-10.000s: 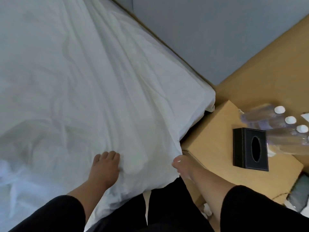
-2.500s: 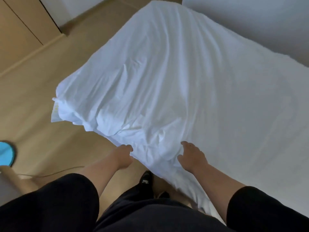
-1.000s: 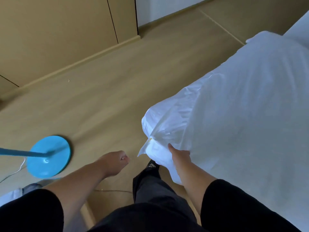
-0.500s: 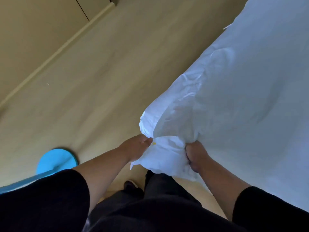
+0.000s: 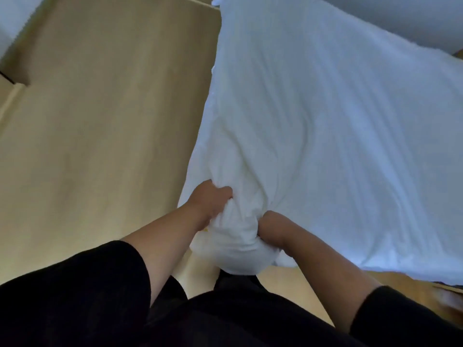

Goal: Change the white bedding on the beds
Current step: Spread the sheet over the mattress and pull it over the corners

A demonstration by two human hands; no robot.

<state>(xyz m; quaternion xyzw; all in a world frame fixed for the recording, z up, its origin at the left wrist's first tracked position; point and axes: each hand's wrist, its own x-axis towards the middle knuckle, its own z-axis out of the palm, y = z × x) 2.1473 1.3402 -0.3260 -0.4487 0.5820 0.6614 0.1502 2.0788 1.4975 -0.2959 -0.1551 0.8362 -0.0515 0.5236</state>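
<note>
Gripping the white sheet [image 5: 325, 126], both hands hang over wooden floor [image 5: 100, 121].

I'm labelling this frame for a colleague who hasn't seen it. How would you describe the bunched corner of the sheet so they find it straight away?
Start at the white sheet covering the bed on the right. Follow its floor-side edge down toward the person to the bunched corner, a twisted wad gripped between the left hand and right hand. Unlike the spread sheet, it hangs off the bed over the wood floor.

dim, soft daylight | bluish cast | slight motion blur | wide-angle edge distortion
</note>
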